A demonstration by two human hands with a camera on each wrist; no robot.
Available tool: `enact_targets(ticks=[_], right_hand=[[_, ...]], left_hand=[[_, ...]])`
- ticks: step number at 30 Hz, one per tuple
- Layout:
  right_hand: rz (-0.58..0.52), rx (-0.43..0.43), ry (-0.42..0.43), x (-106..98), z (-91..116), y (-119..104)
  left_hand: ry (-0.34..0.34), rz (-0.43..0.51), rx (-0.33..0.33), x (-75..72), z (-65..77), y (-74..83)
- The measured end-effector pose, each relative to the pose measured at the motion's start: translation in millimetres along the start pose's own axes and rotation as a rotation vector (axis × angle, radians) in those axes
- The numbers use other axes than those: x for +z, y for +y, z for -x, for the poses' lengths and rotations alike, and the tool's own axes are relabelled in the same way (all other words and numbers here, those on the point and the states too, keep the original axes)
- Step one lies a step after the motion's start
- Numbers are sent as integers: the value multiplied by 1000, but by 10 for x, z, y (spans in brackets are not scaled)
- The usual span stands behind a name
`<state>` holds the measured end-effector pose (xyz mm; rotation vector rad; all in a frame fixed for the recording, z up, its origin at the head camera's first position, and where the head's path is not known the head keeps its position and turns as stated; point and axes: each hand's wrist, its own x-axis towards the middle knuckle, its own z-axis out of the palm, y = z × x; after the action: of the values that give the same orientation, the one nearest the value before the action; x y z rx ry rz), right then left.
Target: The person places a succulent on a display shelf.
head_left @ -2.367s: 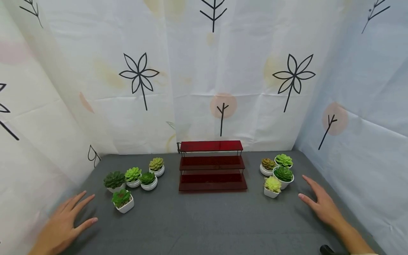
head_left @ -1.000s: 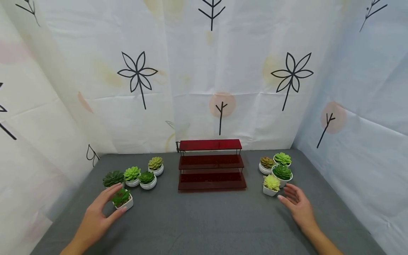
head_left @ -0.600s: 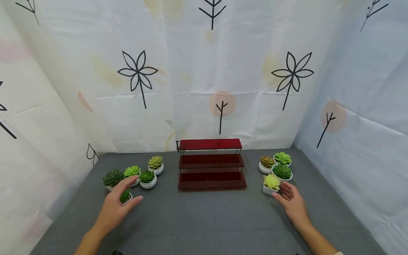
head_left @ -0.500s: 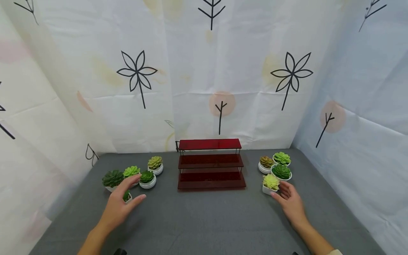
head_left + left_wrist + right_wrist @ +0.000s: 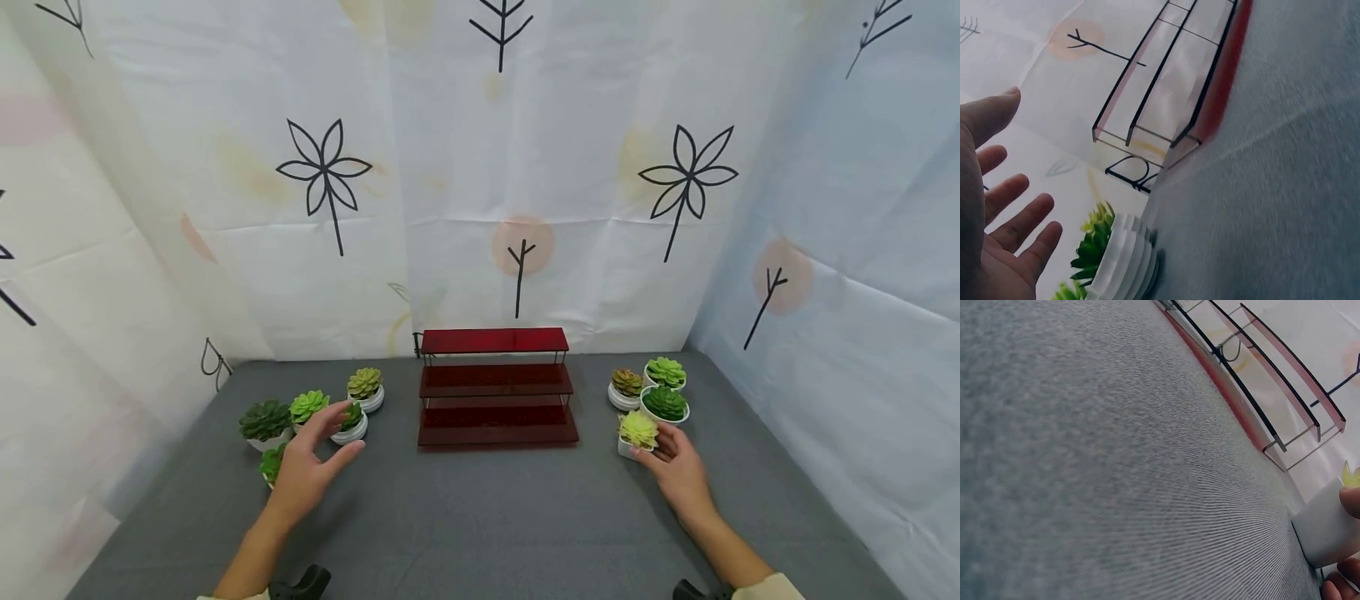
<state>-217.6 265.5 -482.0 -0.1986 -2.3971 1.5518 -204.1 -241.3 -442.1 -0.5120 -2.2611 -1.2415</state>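
My left hand (image 5: 307,467) reaches toward a dark green succulent in a ribbed white pot (image 5: 351,432), thumb and fingers spread wide with nothing between them. In the left wrist view that ribbed pot (image 5: 1124,259) stands just beyond the fingertips. On the other side, my right hand (image 5: 678,475) pinches a yellow-green succulent in a small white pot (image 5: 636,435). The right wrist view shows the thumb at this white pot's (image 5: 1325,528) rim and fingers low on its other side; the pot sits on the grey table.
A dark red three-tier shelf (image 5: 498,390) stands at the back centre. Around my left hand are more potted succulents, including a large dark green one (image 5: 266,422) and a bright green one (image 5: 309,407). Behind my right hand are a green one (image 5: 665,405) and a brownish one (image 5: 626,385).
Both hands have come inward from the table's sides. My left hand has passed over the front square-potted succulent toward the ribbed pot; my right has closed on the yellow-green succulent's pot.
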Motion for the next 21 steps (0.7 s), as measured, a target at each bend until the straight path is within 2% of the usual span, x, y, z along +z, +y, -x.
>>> enact_targets(ticks=[4,9,13,18,21], right_hand=[[27,17,1,3,-9,-18],[58,44,-9,7,5,-50],[52,58,-18,9,0,-51],[34,80,-38,-2,-16,-43],[30,89,-43,-7,-8,-42]], left_hand=[[-16,24,-64,93,-37,-11],[-19,84,-86,223,-93,-38],[-12,138,-104,329,-109,-104],[-19,166,-166,444,-132,-148],[-22,225,-202,524,-159,-183]])
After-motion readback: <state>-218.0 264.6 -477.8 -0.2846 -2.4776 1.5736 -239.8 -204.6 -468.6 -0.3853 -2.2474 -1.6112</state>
